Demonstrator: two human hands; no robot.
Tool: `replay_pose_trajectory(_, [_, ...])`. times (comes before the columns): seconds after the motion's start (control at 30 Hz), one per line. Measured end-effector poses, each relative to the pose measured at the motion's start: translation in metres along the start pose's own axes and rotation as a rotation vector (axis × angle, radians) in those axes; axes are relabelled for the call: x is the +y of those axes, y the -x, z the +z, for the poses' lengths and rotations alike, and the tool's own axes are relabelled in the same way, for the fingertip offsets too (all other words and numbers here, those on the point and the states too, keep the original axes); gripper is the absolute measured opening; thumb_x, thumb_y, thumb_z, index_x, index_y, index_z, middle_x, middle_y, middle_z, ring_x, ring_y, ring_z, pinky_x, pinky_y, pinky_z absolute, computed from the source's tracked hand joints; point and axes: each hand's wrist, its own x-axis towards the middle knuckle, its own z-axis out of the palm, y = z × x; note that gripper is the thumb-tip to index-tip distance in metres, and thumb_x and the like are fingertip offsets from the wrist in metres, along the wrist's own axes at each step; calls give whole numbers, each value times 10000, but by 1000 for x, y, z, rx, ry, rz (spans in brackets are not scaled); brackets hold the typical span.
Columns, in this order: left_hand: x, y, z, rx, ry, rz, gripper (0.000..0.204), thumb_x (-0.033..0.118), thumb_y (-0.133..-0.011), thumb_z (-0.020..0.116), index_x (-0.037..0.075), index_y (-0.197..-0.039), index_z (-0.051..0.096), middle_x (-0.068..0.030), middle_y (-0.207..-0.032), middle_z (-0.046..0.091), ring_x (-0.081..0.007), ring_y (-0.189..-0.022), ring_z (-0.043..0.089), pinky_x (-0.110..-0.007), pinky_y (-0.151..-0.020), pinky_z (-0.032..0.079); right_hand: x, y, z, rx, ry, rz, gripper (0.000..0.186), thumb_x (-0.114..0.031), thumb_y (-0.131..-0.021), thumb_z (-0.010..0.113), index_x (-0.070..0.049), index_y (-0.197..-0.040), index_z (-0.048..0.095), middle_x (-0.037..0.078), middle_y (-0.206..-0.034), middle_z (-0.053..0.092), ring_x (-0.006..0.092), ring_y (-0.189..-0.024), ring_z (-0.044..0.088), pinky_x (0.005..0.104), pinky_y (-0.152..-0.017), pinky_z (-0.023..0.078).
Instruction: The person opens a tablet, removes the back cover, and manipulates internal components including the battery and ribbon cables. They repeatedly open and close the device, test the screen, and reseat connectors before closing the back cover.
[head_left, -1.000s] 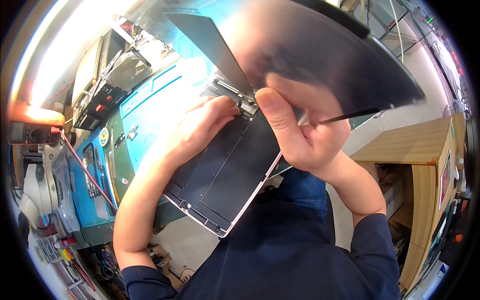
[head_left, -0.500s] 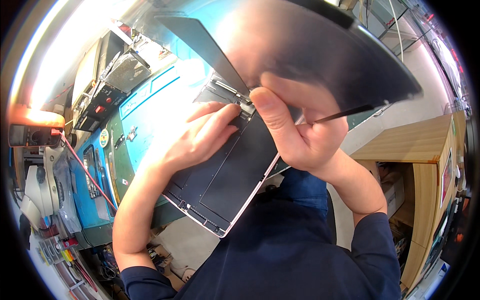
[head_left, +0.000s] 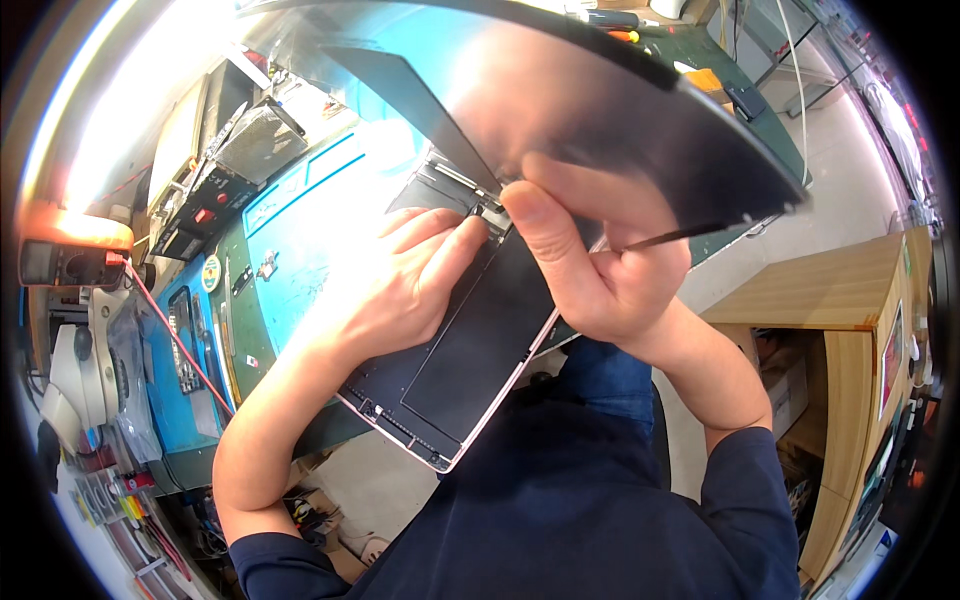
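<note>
An opened tablet's body (head_left: pixel 490 325), a pale-rimmed shell with large black battery panels inside, lies tilted in front of me. My right hand (head_left: pixel 615 275) pinches the dark glossy tablet screen (head_left: pixel 620 100) between thumb and fingers, keeping it raised at an angle above the body. The fingers mirror in the glass. My left hand (head_left: pixel 405 275) rests over the body with its fingers curled. Its thumb and fingertips press together at the metal parts (head_left: pixel 490 215) near the upper middle of the shell. Whatever is between those fingertips is too small to make out.
A blue mat (head_left: pixel 290 240) covers the green bench. Left of it stand a black box with red switches (head_left: pixel 205 215), a multimeter (head_left: pixel 75 262) with a red lead and a tool tray (head_left: pixel 185 340). A wooden cabinet (head_left: pixel 810 280) stands at right.
My left hand has curled its fingers more, its thumb and fingertips closing in at the metal parts. The screen's right end has dipped slightly and shifted left, uncovering more bench behind it.
</note>
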Motion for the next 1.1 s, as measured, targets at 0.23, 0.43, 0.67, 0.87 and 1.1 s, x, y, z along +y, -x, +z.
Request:
replay_pose_trajectory(0.23, [3, 10, 1, 188, 221, -248, 340, -55, -821, 626, 7, -1156, 617, -154, -1045, 714, -338, -900, 698, -414, -785, 558, -1, -2, 1, 10, -3, 3, 211, 35, -879, 774, 47, -1074, 692, 108, -986, 718, 152, -847, 661, 258, -764, 515])
replay_pose_trajectory(0.43, [5, -2, 3, 296, 261, -99, 380, -59, -822, 699, 4, -1187, 612, -144, -1022, 724, -334, -905, 709, -407, -775, 570, 1, 2, 0, 5, -6, 28, 218, 26, -880, 777, 46, -1080, 694, 107, -1005, 714, 158, -867, 657, 260, -781, 514])
replay_pose_trajectory(0.67, [-4, -1, 4, 196, 158, 21, 393, 19, -817, 718, -18, -1198, 632, -128, -1017, 716, -292, -879, 693, -376, -739, 573, -2, 2, 0, -24, 8, 19, 219, 20, -882, 775, 43, -1082, 688, 116, -1006, 716, 168, -873, 667, 264, -781, 519])
replay_pose_trajectory(0.87, [-8, -1, 7, 206, 131, 77, 436, 43, -782, 678, -44, -1206, 632, -123, -987, 704, -279, -855, 673, -359, -730, 567, 0, 2, 0, -31, -10, 18, 212, 34, -887, 762, 43, -1083, 681, 113, -992, 713, 162, -853, 662, 261, -768, 516])
replay_pose_trajectory(1.1, [-14, -3, 11, 232, 125, 131, 436, 46, -790, 667, -38, -1216, 629, -132, -1018, 689, -285, -899, 669, -353, -755, 561, 0, 0, -1, -23, 24, -29, 207, 34, -891, 759, 42, -1080, 675, 111, -984, 710, 157, -837, 657, 257, -759, 514])
